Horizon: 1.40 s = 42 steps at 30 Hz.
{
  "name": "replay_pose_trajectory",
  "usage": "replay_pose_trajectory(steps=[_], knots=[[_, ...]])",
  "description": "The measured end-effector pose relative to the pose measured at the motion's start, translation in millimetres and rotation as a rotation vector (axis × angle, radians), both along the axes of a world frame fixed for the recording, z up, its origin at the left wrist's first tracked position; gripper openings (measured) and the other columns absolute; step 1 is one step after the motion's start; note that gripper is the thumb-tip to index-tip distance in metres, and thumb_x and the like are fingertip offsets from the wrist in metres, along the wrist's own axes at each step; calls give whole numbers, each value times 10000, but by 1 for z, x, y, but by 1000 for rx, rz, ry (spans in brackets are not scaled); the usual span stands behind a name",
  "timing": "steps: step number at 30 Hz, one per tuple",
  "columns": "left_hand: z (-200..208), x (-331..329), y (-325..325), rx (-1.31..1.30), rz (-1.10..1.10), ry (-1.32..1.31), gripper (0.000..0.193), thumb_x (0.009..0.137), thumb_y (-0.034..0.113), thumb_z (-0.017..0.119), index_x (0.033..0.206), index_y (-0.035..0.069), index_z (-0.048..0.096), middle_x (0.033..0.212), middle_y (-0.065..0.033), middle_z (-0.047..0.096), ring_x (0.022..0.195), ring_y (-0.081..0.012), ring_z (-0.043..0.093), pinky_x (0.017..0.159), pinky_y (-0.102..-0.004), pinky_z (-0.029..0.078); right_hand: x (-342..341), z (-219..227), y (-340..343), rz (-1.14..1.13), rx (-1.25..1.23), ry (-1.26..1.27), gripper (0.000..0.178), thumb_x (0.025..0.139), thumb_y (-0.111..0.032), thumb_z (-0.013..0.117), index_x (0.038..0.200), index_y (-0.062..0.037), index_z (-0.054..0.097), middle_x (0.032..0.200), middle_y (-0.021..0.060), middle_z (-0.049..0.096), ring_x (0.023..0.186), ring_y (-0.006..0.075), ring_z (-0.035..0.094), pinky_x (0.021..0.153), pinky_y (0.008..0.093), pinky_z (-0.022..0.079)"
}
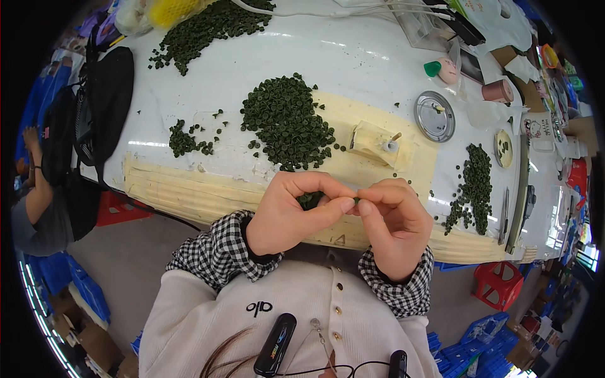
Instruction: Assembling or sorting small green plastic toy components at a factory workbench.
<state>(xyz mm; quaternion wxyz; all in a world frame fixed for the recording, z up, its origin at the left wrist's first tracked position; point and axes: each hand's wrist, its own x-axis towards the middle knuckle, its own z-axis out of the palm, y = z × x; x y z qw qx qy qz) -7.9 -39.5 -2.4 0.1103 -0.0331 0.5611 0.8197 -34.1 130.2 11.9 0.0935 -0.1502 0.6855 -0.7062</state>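
Observation:
A tiny dark green piece (357, 200) is pinched between the fingertips of my two hands, over the near edge of the table. My left hand (280, 217) grips it with thumb and forefinger from one side. On the other side, the thumb and forefinger of my right hand (400, 227) close on it. More green pieces (309, 200) show through the loop of my left fingers; whether they lie in the palm or on the table I cannot tell. Just beyond my hands is a large heap of small round green pieces (283, 123).
Smaller green heaps lie at left (181, 140), far left (208, 31) and right (472, 189). A taped block with a peg (381, 143) stands beyond my right hand, near a round metal lid (433, 116). A black bag (112, 107) hangs at the left edge; red stools (498, 285) stand below.

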Motion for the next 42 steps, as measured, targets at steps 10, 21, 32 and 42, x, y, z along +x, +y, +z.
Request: replay_pose_trajectory(steps=[10, 21, 32, 42], knots=[[7, -6, -25, 696, 167, -424, 253, 961, 192, 439, 993, -19, 576, 800, -23, 536, 517, -27, 335, 465, -180, 284, -7, 12, 35, -205, 137, 182, 136, 836, 69, 548, 959, 65, 606, 912, 119, 573, 787, 143, 572, 700, 227, 460], [12, -7, -26, 683, 148, -344, 247, 965, 122, 434, 1161, -7, 513, 836, -14, 568, 524, -12, 329, 481, -156, 299, -12, 4, 55, -135, 766, 454, 134, 663, 7, 719, 766, -25, 639, 726, 60, 576, 734, 223, 505, 654, 305, 416], [7, -4, -13, 591, 24, -351, 258, 964, 130, 458, 1154, -17, 552, 884, -39, 608, 542, -5, 321, 491, -153, 296, -11, -5, 48, -59, 902, 636, 135, 690, -24, 687, 798, -42, 607, 757, 50, 539, 776, 238, 488, 724, 347, 377], [3, -5, -2, 496, -71, -357, 249, 922, 58, 505, 1159, 4, 559, 954, -86, 636, 519, -7, 302, 464, -151, 279, -4, -6, 52, -284, 577, 352, 97, 762, 66, 629, 826, 13, 579, 769, 113, 588, 700, 236, 574, 641, 283, 448]])
